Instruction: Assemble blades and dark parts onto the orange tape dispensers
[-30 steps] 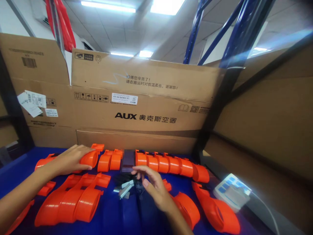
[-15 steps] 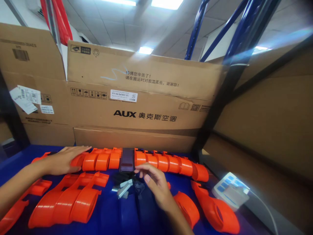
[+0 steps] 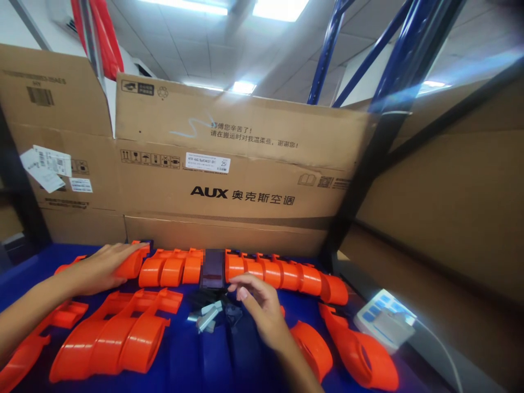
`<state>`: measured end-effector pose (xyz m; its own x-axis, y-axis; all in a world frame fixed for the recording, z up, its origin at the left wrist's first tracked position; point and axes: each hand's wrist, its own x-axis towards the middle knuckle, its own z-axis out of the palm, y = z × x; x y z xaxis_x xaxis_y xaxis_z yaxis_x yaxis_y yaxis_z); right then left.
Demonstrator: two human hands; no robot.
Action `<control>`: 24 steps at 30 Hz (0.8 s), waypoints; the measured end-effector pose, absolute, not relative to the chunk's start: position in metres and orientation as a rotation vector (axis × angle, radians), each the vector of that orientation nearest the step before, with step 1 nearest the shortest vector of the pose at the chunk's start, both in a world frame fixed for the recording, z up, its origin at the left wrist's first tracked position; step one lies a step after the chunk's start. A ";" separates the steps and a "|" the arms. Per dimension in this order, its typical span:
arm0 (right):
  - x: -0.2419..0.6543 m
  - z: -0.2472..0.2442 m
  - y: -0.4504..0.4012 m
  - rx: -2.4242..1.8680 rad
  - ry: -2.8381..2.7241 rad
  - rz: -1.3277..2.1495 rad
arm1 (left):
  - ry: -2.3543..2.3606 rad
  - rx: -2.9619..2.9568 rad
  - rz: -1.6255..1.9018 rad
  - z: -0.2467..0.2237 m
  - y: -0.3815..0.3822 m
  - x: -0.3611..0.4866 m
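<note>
My left hand point(image 3: 100, 267) has its fingers closed around an orange curled plastic piece point(image 3: 131, 265), lifted a little at the left end of the back row. A small dark part shows at that piece's upper end. My right hand point(image 3: 257, 305) is loosely bent, thumb and fingers apart, holding nothing I can see. Its fingertips lie near a dark upright block point(image 3: 213, 268) in the middle of the row. Just left of it, silver metal pieces point(image 3: 208, 315) rest on some black items point(image 3: 234, 316).
More orange pieces stand to the right point(image 3: 289, 274) and in a front left cluster point(image 3: 110, 341). Others lie at front right point(image 3: 376, 363). A white device point(image 3: 385, 319) with a cable sits at far right. Cardboard point(image 3: 241, 169) walls the back of the blue surface point(image 3: 184, 360).
My left hand has moved slightly left and raised the end of an orange piece, so it shows more. My right hand has hardly moved.
</note>
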<state>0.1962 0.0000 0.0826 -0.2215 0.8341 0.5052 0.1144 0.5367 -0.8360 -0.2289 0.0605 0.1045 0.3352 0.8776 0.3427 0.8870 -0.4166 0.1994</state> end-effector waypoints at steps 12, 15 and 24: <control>0.191 0.081 0.001 -0.899 -1.638 0.775 | -1.117 -2.495 -0.867 0.165 0.017 -0.173; 0.186 0.076 0.005 -0.925 -1.634 0.847 | -0.891 -2.690 -0.873 0.152 0.001 -0.130; 0.182 0.076 0.015 -0.795 -1.388 1.169 | -0.582 -2.960 -0.969 0.099 -0.023 -0.035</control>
